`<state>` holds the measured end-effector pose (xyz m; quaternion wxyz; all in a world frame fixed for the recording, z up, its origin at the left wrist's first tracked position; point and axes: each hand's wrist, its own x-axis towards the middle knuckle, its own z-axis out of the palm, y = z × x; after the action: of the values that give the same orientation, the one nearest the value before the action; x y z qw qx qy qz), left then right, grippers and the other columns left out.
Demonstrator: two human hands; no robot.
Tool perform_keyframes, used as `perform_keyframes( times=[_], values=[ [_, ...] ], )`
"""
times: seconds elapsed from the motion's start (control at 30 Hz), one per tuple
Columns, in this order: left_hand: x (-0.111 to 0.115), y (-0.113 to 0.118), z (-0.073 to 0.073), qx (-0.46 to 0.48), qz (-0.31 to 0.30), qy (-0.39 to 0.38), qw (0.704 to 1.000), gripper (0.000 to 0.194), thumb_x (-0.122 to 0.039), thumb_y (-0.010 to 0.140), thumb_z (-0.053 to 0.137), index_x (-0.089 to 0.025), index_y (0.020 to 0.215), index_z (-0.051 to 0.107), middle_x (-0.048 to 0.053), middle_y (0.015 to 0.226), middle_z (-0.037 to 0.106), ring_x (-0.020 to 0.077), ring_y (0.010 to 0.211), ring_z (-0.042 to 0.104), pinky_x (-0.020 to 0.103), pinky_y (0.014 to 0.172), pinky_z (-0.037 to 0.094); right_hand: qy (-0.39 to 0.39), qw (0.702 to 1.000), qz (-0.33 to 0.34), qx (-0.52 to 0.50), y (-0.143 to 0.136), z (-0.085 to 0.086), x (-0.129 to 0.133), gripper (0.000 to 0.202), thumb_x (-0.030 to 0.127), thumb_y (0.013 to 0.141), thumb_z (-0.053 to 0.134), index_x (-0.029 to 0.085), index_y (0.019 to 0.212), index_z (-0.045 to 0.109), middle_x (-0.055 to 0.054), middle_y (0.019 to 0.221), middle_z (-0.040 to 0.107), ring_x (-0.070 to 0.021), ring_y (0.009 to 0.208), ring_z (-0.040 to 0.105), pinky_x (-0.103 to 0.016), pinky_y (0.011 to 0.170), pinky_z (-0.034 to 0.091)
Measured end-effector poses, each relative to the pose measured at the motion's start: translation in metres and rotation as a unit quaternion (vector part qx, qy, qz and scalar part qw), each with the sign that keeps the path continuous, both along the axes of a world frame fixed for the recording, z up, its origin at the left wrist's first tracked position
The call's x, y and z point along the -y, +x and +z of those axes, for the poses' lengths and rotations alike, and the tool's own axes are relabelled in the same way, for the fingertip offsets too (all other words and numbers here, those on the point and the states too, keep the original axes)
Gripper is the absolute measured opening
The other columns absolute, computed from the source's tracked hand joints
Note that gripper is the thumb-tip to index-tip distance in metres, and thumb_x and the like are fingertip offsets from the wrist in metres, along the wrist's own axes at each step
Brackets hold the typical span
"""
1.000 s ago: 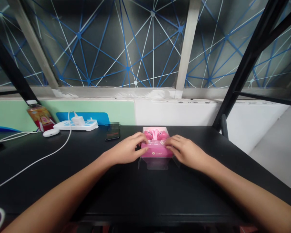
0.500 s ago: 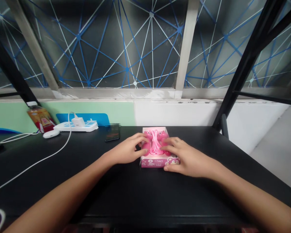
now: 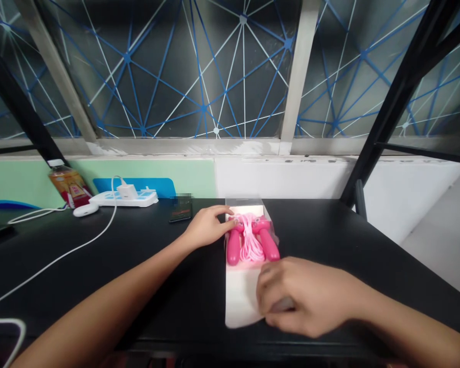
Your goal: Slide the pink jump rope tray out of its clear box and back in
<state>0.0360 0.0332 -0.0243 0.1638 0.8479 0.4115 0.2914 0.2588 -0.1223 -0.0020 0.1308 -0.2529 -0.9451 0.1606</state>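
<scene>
A pink jump rope [image 3: 252, 240] with two dark pink handles and a bundled light pink cord lies in an opened box. The box's pale front flap [image 3: 241, 299] is folded down flat on the black table toward me. My left hand [image 3: 210, 225] is at the box's upper left side, its thumb and fingers closed on the edge by the left handle. My right hand [image 3: 302, 296] is over the right part of the flap with curled fingers; what they hold, if anything, is hidden.
A phone [image 3: 180, 209] lies left of the box. Farther left are a white power strip [image 3: 141, 198] with a charger, a white oval object [image 3: 86, 209], a drink bottle [image 3: 69, 184] and a white cable [image 3: 80, 247]. Window and wall stand behind.
The printed front panel has been folded down, showing its pale inside and the full handles. My right hand has moved down toward me and curled; my left hand has shifted slightly up.
</scene>
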Motion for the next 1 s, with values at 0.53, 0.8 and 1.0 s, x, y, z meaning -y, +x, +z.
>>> perform_keyframes(
  times=[0.53,0.8,1.0],
  values=[
    [0.015,0.001,0.021,-0.086,-0.046,0.137,0.986,0.029,-0.041,0.093,0.05,-0.023,0.108,0.066,0.006,0.11,0.063,0.0202,0.093,0.061,0.032,0.083,0.047,0.078,0.956,-0.266,-0.1,0.029,-0.001,-0.028,0.025,0.037,0.095,0.052,0.02,0.107,0.066,-0.008,0.099,0.066,-0.0227,0.092,0.062,-0.037,0.08,0.049],
    [0.045,-0.007,0.029,-0.184,-0.151,-0.024,0.971,0.041,-0.056,0.085,0.06,-0.02,0.106,0.065,-0.001,0.07,0.062,0.0149,0.062,0.056,0.025,0.055,0.036,0.064,0.954,-0.284,-0.078,0.026,-0.027,-0.041,0.028,0.038,0.088,0.062,0.021,0.111,0.062,-0.005,0.099,0.058,-0.018,0.084,0.06,-0.034,0.08,0.049],
    [0.037,-0.012,0.028,-0.153,-0.129,-0.066,0.977,0.039,-0.055,0.086,0.058,-0.018,0.098,0.063,0.0,0.072,0.066,0.015,0.062,0.059,0.024,0.054,0.036,-0.021,0.948,-0.282,-0.142,0.028,-0.026,-0.05,0.022,0.041,0.091,0.058,0.021,0.1,0.062,-0.004,0.092,0.06,-0.0151,0.073,0.059,-0.03,0.067,0.05]
  ],
)
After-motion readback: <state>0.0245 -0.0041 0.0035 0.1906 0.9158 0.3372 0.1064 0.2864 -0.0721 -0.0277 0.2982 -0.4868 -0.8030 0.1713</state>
